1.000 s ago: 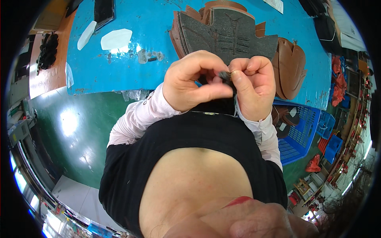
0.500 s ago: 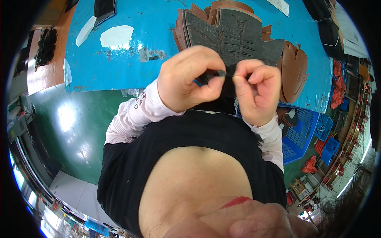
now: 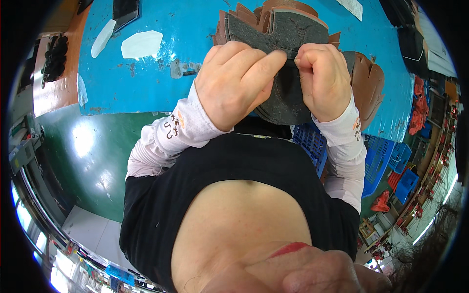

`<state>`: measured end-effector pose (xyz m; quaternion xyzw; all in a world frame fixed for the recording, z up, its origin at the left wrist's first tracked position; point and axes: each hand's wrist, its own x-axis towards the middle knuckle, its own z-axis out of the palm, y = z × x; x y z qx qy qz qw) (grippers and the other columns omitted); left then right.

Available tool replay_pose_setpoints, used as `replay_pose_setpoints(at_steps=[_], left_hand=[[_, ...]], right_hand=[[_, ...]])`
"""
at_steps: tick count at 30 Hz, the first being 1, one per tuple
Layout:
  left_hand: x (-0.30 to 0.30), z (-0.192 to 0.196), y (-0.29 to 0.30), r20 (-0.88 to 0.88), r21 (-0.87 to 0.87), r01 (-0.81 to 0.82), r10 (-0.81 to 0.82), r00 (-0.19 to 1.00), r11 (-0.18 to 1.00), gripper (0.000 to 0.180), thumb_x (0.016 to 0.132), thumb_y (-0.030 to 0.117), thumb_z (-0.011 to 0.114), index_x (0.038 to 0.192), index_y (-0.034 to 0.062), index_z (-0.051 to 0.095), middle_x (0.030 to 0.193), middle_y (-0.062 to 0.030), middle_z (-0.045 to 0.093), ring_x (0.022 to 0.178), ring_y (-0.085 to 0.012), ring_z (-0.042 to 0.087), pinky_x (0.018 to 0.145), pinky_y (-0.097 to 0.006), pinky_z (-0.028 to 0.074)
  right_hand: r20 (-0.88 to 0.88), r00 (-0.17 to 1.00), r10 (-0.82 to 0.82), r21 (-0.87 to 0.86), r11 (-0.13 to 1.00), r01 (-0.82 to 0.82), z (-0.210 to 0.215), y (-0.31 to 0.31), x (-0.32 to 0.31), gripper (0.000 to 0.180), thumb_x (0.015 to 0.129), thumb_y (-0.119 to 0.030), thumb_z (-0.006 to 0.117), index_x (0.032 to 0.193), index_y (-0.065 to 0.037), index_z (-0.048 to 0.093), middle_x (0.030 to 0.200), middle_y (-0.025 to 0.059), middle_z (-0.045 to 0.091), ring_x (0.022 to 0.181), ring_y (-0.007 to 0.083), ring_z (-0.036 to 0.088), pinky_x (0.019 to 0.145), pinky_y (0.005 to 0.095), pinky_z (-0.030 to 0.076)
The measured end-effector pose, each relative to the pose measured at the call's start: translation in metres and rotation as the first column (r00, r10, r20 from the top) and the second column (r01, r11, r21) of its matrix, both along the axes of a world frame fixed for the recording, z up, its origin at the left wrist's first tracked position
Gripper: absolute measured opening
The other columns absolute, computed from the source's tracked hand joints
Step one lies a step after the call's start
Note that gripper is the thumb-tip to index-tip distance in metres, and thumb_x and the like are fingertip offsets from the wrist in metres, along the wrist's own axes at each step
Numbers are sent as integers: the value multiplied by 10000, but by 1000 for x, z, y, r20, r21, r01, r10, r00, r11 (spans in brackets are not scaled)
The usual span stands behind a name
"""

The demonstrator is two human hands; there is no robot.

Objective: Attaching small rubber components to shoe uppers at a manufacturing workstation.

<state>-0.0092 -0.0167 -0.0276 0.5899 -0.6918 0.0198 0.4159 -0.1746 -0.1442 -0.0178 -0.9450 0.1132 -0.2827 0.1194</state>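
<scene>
both hands [image 3: 283,78] pinch one dark grey cut piece [image 3: 286,95], long axis upright

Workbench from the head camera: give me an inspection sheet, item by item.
Surface: blue table, paint scuffed and chipped.
Job's things: dark grey cut sheet held over a stack of brown cut pieces.
Clutter: two white scraps, a dark flat thing at the far edge.
Grips: left hand and right hand both pinch the grey sheet's top edge, fingertips nearly meeting.
Cables: nothing seen.
Surroundings: green floor, blue crates on the right, red pieces beyond them.
</scene>
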Motion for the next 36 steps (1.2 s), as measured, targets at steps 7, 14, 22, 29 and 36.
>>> replay_pose_setpoints(at_steps=[7,14,22,29,36], left_hand=[[-4,1,-8,209,112,2,-26,978,994,433,645,56,739,1072,54,668,903,-45,593,829,-227,579,717,-344,456],[-1,-3,-9,148,66,35,-44,988,997,401,665,30,729,1062,40,671,888,-52,598,810,-234,582,700,-350,461],[-7,12,17,-649,56,279,-178,740,959,253,754,-47,761,993,-3,691,979,-123,691,841,-202,653,731,-294,515],[-12,-4,22,-752,-158,370,-354,556,916,228,748,-30,795,943,-5,680,960,-135,686,866,-198,649,734,-300,521],[-14,-8,23,-784,-166,378,-354,510,911,260,723,-34,815,933,9,669,923,-124,672,851,-190,637,721,-289,507]], right_hand=[[-5,999,-40,-35,999,40,2,0,0,261,695,33,668,922,-84,612,860,42,612,777,249,585,669,347,446],[-41,981,-192,-244,954,176,7,11,-7,244,671,-47,684,889,-147,726,882,-11,600,835,222,577,696,357,438],[153,976,-157,354,931,94,26,50,-21,248,748,41,709,974,-62,703,975,60,638,850,215,605,763,321,477],[314,914,-258,908,362,-210,13,84,-19,223,894,49,645,1094,7,555,1012,84,626,901,115,599,811,264,504],[337,931,-137,639,760,-119,10,81,-19,279,825,104,672,1059,9,555,942,121,628,830,171,620,735,274,508]])
